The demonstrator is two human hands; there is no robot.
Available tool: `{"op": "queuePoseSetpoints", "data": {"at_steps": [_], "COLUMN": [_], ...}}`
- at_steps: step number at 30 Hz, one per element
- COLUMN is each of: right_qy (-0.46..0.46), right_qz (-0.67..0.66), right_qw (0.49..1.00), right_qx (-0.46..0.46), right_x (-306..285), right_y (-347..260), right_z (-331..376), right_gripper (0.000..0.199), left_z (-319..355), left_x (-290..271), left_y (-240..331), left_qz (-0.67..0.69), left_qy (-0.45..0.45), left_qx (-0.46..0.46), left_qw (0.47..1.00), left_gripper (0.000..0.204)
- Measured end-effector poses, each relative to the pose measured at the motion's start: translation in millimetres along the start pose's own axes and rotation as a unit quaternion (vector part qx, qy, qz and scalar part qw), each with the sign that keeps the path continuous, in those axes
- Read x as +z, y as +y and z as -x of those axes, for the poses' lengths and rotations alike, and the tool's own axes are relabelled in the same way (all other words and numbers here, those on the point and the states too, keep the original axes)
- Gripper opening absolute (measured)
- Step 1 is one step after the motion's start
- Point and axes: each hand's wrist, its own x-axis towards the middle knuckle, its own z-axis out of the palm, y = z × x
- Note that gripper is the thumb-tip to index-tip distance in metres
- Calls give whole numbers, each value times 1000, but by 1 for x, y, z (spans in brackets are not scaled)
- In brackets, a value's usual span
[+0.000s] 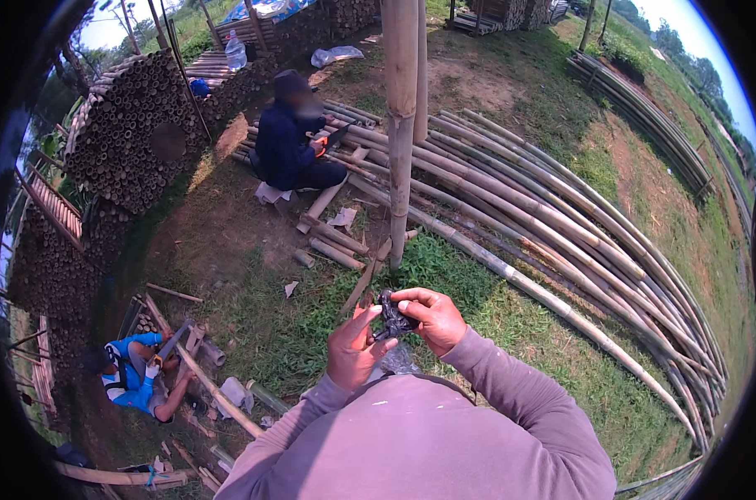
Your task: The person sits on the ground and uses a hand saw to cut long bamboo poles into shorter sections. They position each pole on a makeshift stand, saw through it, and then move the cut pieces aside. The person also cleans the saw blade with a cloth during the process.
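Observation:
Both my hands are raised in front of my chest over the grass. My right hand (432, 318) grips a small black crumpled object (390, 317), maybe a bag or strap. My left hand (354, 346) touches the same black object from the left with its fingers spread around it. A clear plastic piece (399, 360) shows just below the hands. Purple-grey sleeves cover both my forearms.
An upright bamboo post (400, 117) stands just ahead. Long bamboo poles (561, 225) lie fanned out on the right. A seated person in dark clothes (290, 137) works ahead; another in blue (132, 375) crouches at lower left. Stacked bamboo bundles (132, 133) rise on the left.

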Motion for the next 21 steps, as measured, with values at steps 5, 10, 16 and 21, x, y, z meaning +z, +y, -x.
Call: {"op": "queuePoseSetpoints", "data": {"at_steps": [5, 10, 16, 21], "right_qy": [-48, -40, -23, -21], "right_qz": [125, 145, 125, 298], "right_qw": [990, 988, 992, 953], "right_qx": [46, 35, -5, -45], "right_x": [27, 76, 108, 124], "right_y": [11, 15, -3, -23], "right_z": [-4, -23, -73, -106], "right_gripper": [30, 27, 20, 19], "left_z": [-10, -26, -80, -117], "left_x": [-33, -64, -93, -117], "left_y": [-2, 15, -13, -19], "left_qz": [-62, -5, 137, 75], "left_qy": [16, -15, -5, 56], "left_qx": [133, 89, 27, 57], "left_qw": [989, 996, 990, 994], "left_gripper": [32, 30, 31, 18]}}
